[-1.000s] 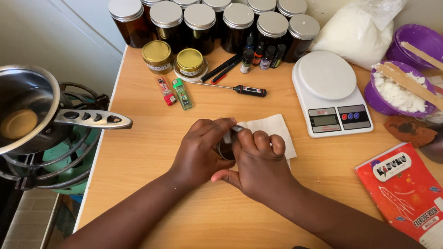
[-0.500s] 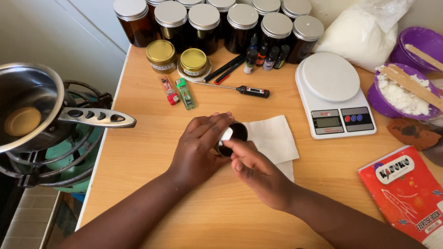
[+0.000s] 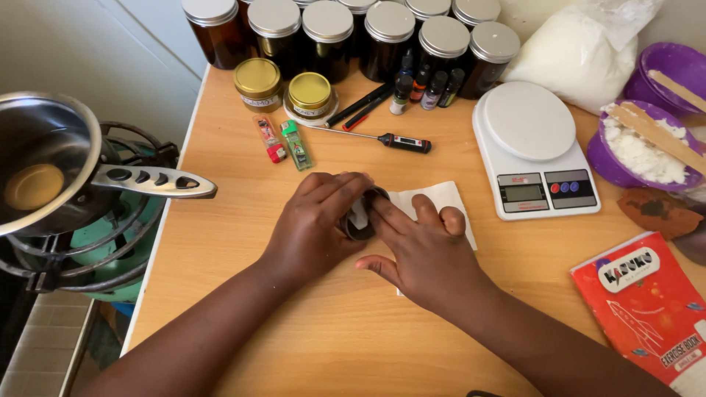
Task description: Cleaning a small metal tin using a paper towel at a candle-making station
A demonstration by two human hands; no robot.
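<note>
My left hand (image 3: 315, 224) is curled around a small dark round jar (image 3: 360, 220), holding it tilted on its side over the wooden table (image 3: 235, 242). My right hand (image 3: 419, 246) has its fingers pressed into the jar's open mouth, and a bit of white tissue shows inside. A white paper tissue (image 3: 434, 202) lies flat on the table under and behind my right hand. Most of the jar is hidden by my fingers.
A white kitchen scale (image 3: 531, 147) stands to the right. Amber jars (image 3: 390, 37) line the back, with two gold-lidded tins (image 3: 283, 87), lighters (image 3: 287, 140), a probe thermometer (image 3: 390, 140) and small bottles. Purple bowls of white flakes (image 3: 640, 147), a red exercise book (image 3: 651, 309), and a pot on a burner (image 3: 44, 176) at left.
My right hand has shifted from covering the jar to pushing its fingers into the jar's mouth. The left hand has turned the jar so its opening faces right.
</note>
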